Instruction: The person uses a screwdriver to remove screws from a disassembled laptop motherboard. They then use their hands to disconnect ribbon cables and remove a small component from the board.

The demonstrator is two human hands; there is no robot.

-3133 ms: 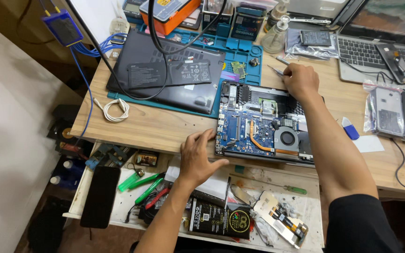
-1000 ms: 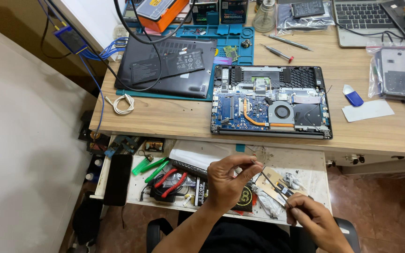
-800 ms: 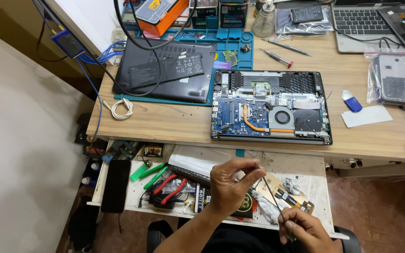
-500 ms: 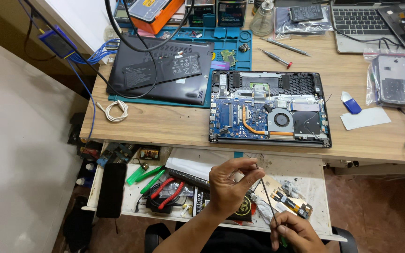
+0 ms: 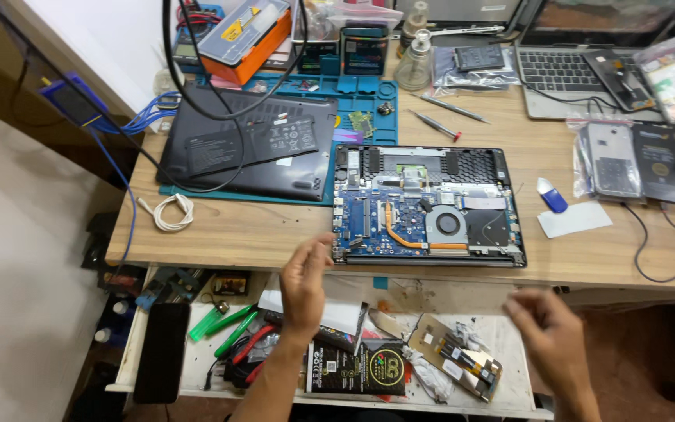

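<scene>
Opened laptop: the black laptop base with its bottom cover off, blue circuit board, copper pipe and round fan exposed (image 5: 429,207), lies flat on the wooden bench (image 5: 236,230) near its front edge.
Change: half a second ago both hands worked low over the pulled-out white drawer (image 5: 197,359), pinching a thin wire; now they have risen and parted, the wire gone.
Left hand (image 5: 304,281): fingers loosely spread, grip released, just beside the laptop's front left corner.
Right hand (image 5: 550,332): blurred, seemingly empty, over the drawer, below the laptop.
Around: removed black cover (image 5: 251,152) on teal mat.
</scene>
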